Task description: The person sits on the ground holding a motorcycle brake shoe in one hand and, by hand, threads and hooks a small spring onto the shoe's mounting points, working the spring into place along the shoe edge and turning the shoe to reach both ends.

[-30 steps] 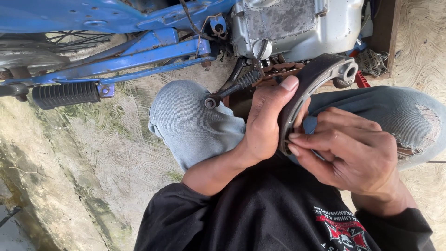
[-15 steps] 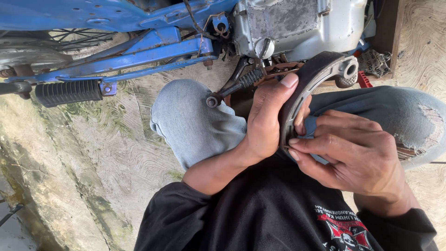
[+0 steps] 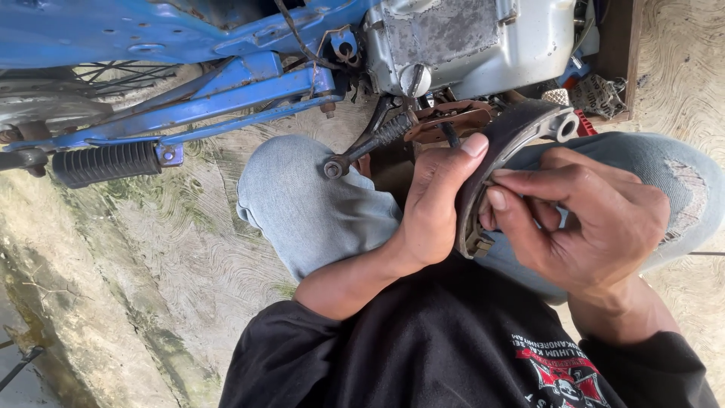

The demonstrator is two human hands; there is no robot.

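A curved brake shoe — dark grey lining on the outer arc, a round metal eye at its top end — stands upright above the knees.

No pkgs, signs, screens. Only print: red/white graphic on black shirt chest, below right-hand fingers, partly cut off.

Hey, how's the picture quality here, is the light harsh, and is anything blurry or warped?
Head view: soft, even daylight, no hard shadows or glare; both hands, left hand and right hand, and the curved brake shoe look sharp; the blue frame bows slightly near the top edge, suggesting wide-lens distortion; the concrete ground stays clear.
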